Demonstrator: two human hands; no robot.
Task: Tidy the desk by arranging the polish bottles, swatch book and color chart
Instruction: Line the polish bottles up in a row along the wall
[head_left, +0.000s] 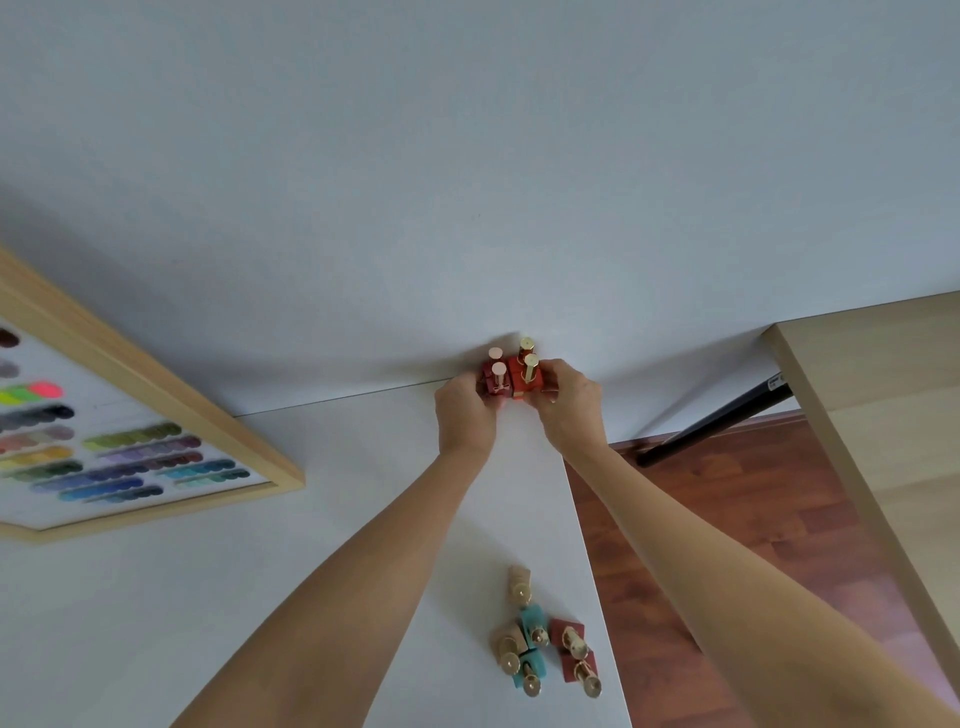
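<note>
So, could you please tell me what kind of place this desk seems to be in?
Probably a nail-polish work desk in a home or small studio: a framed color chart lies on the white desk, polish bottles stand in clusters, and wood flooring shows beside it.

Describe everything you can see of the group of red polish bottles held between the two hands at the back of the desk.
The red polish bottles are four, packed in a tight square block against the wall at the white desk's far edge. All stand upright. The two on the left are darker red with pale pink caps; the two on the right are brighter orange-red with gold caps. The left hand and right hand press the block from either side.
</note>
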